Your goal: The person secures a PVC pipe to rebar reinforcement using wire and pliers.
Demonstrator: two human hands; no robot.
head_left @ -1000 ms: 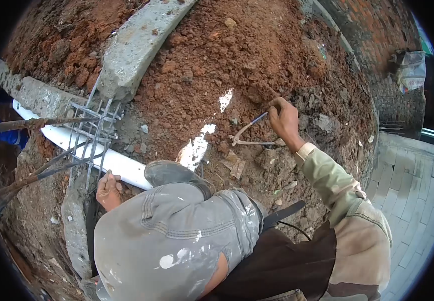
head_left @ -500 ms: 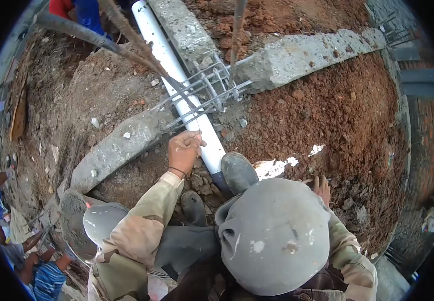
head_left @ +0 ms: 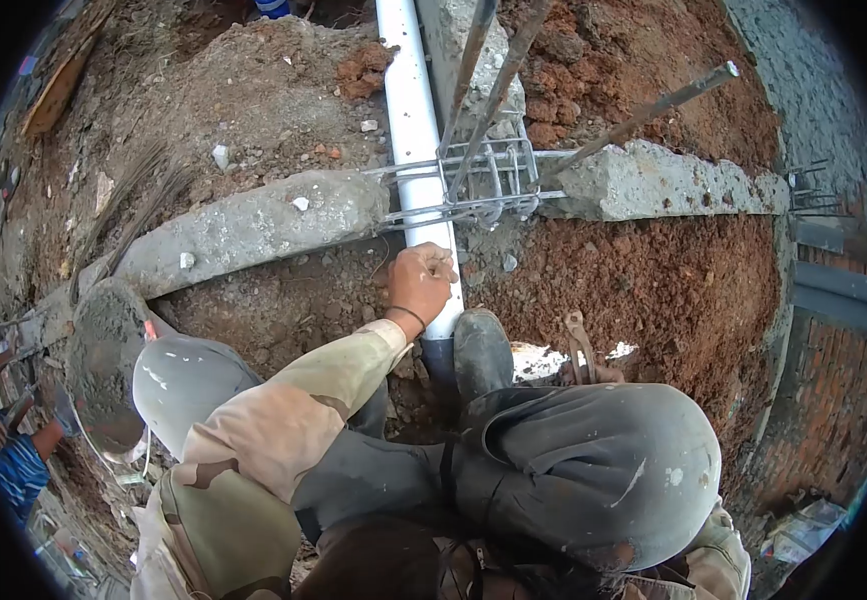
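Observation:
My left hand (head_left: pixel 421 284) is closed in a pinch just above the white pipe (head_left: pixel 411 110), near its dark lower end. Whatever the fingers hold, if anything, is too small to make out. In my right hand (head_left: pixel 605 374), mostly hidden behind my right knee, are rusty pincers (head_left: pixel 579 340) with their head pointing up over the soil. Beyond my left hand, a rebar cage (head_left: pixel 498 175) bridges the gap between concrete beams, and the pipe runs through under its bars.
Concrete beams (head_left: pixel 283 222) extend left and right (head_left: pixel 693 182). Long steel bars (head_left: pixel 653 112) stick up from the joint. Loose reddish soil (head_left: pixel 643 270) lies at right. A mortar-coated round container (head_left: pixel 108 360) is beside my left knee. Another person in blue (head_left: pixel 21 470) is at far left.
The view has turned, so the pipe now looks more upright. In my right hand the pincers have come up into sight. My left hand stays pinched over the pipe.

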